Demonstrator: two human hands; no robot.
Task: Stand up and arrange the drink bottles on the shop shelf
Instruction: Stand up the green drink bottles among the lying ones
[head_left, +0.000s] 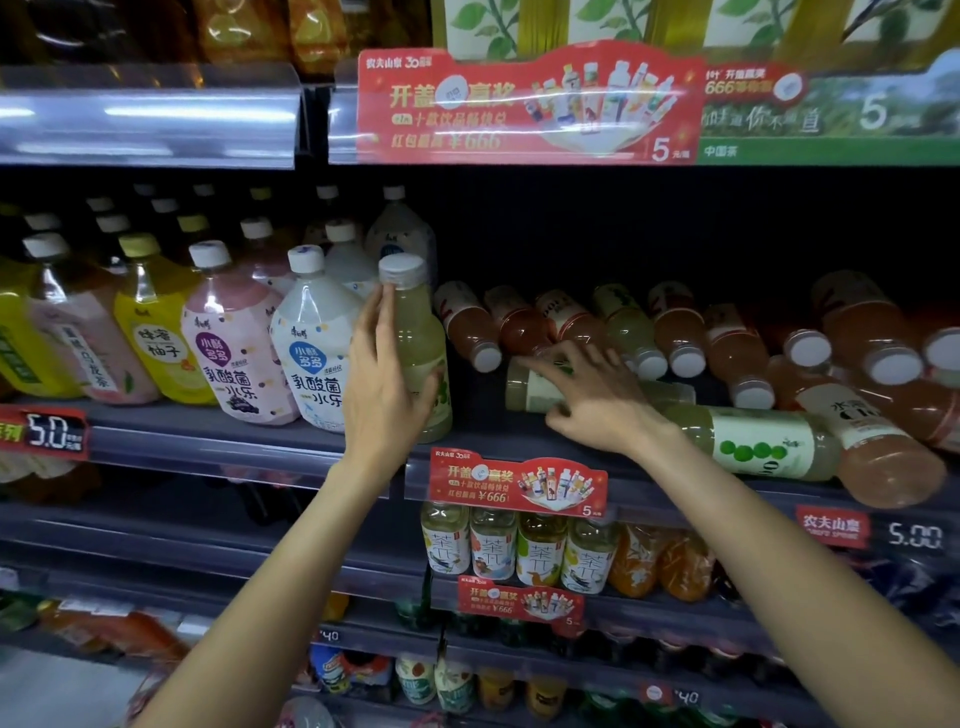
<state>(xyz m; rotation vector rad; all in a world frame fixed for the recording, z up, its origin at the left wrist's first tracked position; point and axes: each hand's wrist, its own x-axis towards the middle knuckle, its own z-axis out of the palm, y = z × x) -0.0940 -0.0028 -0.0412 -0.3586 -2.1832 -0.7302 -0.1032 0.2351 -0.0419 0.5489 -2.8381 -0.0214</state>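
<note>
Your left hand (387, 364) is grasping the upright pale bottle (415, 358) at 9 o'clock on the shelf (234, 431), steadying it; your right hand (597, 395), fingers curling, is taking the lying green bottle (535, 389) at 3 o'clock, probably for standing it up.

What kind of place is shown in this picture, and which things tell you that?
Most likely a shop's drinks aisle. Stacked shelves hold many bottled drinks, price tags sit on the shelf edges, and a red promotional sign hangs above. The left hand holds an upright pale bottle; the right hand reaches a lying bottle.
</note>
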